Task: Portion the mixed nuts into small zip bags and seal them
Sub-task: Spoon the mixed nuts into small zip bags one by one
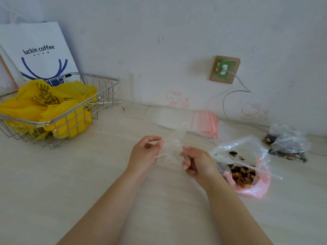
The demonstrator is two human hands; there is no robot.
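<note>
The empty zip bag (169, 151) is thin, clear, limp and probably slippery, so it is best pinched at the red-lined mouth. It hangs just above the bench (88, 174) between the hands. The left hand (145, 152) pinches its red-striped corner; the right hand (196, 161) pinches the opposite edge. The open bag of mixed nuts (242, 172) lies just right, holding a white spoon (247, 167)

At your far left a wire basket (99, 96) holds crumpled yellow plastic bags (53, 103). Behind it a white Luckin Coffee paper bag (38, 50) leans against the wall. You also see a gold wall socket (224, 69) with what looks like a green plug (224, 68) and a white cable (230, 96).
</note>
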